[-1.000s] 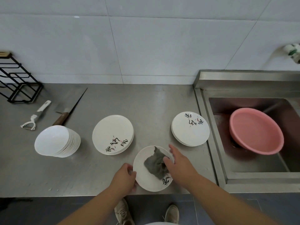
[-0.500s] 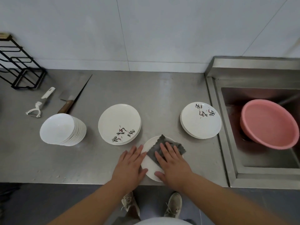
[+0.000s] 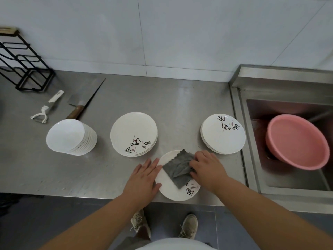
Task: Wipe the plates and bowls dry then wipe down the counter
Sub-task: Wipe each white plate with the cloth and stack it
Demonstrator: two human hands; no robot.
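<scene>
The left hand [image 3: 144,179] lies flat, fingers straight, on the rim of a round glossy white plate [image 3: 167,185]; the right hand [image 3: 207,168] grips a wavy-edged grey cloth [image 3: 178,168] on it, between both hands

The person has bare forearms [image 3: 261,204], a white top [image 3: 171,245] and worn beige lace-up shoes [image 3: 189,226].

With my left forearm [image 3: 100,219] and right forearm [image 3: 252,201] reaching forward and converging, my left hand [image 3: 144,177] lies flat, palm down, fingers straight, thumb on the plate [image 3: 169,192], while my right hand [image 3: 207,168] arches, fingers curled into the cloth [image 3: 177,168]
</scene>
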